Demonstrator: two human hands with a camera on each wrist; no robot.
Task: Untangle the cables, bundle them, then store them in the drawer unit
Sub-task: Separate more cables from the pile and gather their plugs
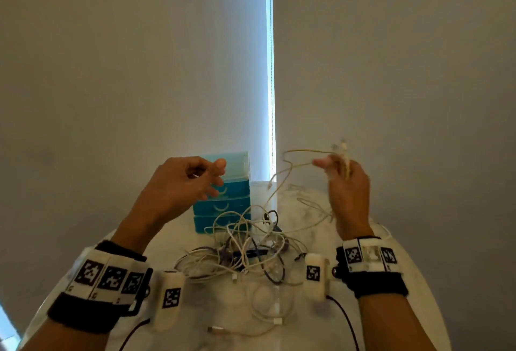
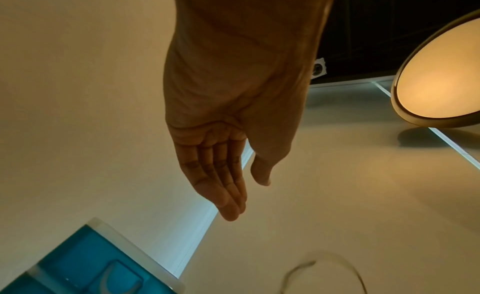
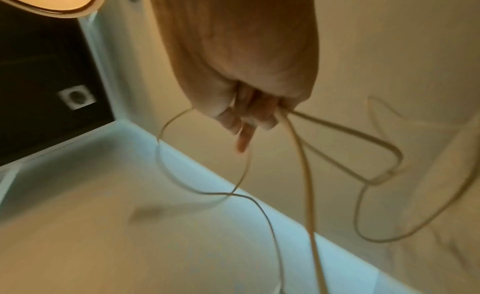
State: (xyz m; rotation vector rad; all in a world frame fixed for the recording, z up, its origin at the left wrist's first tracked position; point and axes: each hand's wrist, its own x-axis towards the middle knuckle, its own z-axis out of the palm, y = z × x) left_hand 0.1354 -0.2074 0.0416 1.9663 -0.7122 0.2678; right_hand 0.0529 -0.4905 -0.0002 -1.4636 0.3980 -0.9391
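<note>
A tangle of white, purple and black cables (image 1: pixel 245 250) lies in the middle of the round white table (image 1: pixel 413 264). Behind it stands the blue drawer unit (image 1: pixel 223 206) with its drawers closed; its top corner also shows in the left wrist view (image 2: pixel 91 263). My right hand (image 1: pixel 335 166) is raised above the table's right side and grips a cream cable (image 1: pixel 304 152) whose loops hang down toward the tangle. In the right wrist view the fingers (image 3: pixel 231 119) curl round several strands of that cable (image 3: pixel 306 175). My left hand (image 1: pixel 217 180) hovers before the drawer unit, fingers straight and empty (image 2: pixel 246 195).
A loosely coiled white cable (image 1: pixel 269 304) and a loose plug (image 1: pixel 216 329) lie near the table's front edge. A grey blind with a bright gap (image 1: pixel 269 71) hangs behind the table. A round lit lamp (image 2: pixel 441 82) shows overhead.
</note>
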